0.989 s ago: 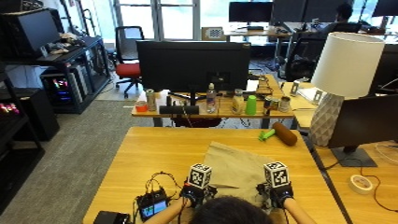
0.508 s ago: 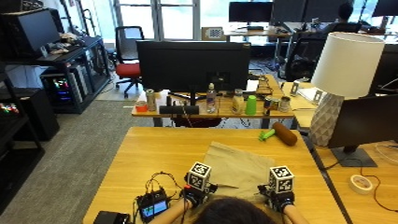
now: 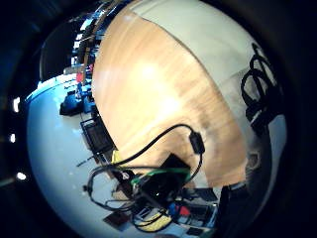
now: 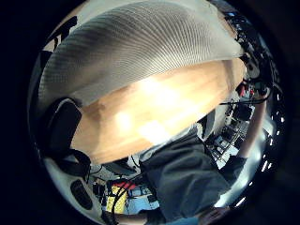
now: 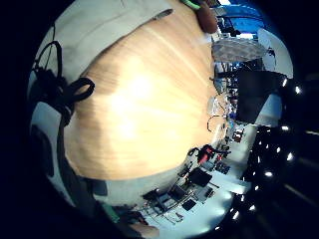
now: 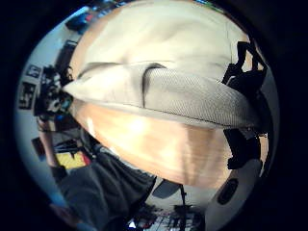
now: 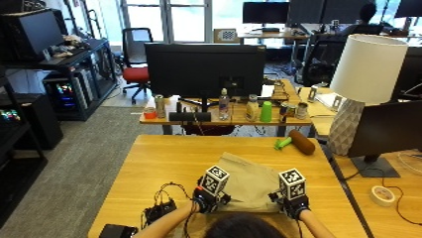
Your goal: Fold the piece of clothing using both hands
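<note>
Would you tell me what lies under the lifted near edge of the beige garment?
Under the raised edge of the beige garment, the thumb side palm views show only bare wooden table. Farther back the cloth lies flat, hiding whatever is beneath.

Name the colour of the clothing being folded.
Beige, or light tan: the clothing shows best in the outside view.

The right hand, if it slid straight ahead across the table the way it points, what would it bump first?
Probably only the beige clothing it already grips. Past the right hand, bare table follows, then perhaps the brown roll beside the green object; depth is unclear.
</note>
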A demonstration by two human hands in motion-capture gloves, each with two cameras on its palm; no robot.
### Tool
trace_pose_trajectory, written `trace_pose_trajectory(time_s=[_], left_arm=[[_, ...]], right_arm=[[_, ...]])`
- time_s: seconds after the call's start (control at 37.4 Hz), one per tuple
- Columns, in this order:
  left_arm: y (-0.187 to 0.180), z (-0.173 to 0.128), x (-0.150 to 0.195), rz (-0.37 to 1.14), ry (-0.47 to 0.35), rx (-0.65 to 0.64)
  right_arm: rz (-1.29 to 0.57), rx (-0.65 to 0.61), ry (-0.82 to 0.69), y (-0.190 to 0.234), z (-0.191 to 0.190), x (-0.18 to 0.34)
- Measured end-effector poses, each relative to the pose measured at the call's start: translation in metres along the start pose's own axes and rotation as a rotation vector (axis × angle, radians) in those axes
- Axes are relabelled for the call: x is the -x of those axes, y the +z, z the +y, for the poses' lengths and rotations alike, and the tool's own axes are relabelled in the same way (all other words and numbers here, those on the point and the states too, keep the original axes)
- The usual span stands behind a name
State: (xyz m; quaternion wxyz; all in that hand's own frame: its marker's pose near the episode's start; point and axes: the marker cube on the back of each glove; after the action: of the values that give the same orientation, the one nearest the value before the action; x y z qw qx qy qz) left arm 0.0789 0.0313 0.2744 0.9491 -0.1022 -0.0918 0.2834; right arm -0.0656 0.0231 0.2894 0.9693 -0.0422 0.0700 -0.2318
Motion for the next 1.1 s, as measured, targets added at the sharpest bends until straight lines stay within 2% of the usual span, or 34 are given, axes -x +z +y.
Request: trace_pose_trajectory(time_s=[0.13,0.35,0.56,0.72,0.88,1.1], left_arm=[[-0.032,0.037,-0.002,-0.025,0.102,-0.011],[-0.074,0.070,-0.003,-0.018,0.171,-0.017],[-0.125,0.082,0.012,0.025,0.166,-0.051],[-0.154,0.062,0.031,0.028,0.100,-0.071],[-0.163,0.029,0.055,0.026,0.014,-0.068],[-0.161,-0.006,0.071,0.086,-0.044,-0.107]], right_arm=[[-0.025,0.002,-0.022,-0.028,0.014,0.002],[-0.062,0.021,-0.041,-0.075,0.035,0.003],[-0.073,0.061,-0.042,-0.101,0.030,-0.010],[-0.054,0.087,0.008,-0.127,0.017,-0.019],[-0.042,0.127,0.049,-0.144,-0.006,-0.024],[-0.105,0.306,0.089,-0.143,-0.031,-0.031]])
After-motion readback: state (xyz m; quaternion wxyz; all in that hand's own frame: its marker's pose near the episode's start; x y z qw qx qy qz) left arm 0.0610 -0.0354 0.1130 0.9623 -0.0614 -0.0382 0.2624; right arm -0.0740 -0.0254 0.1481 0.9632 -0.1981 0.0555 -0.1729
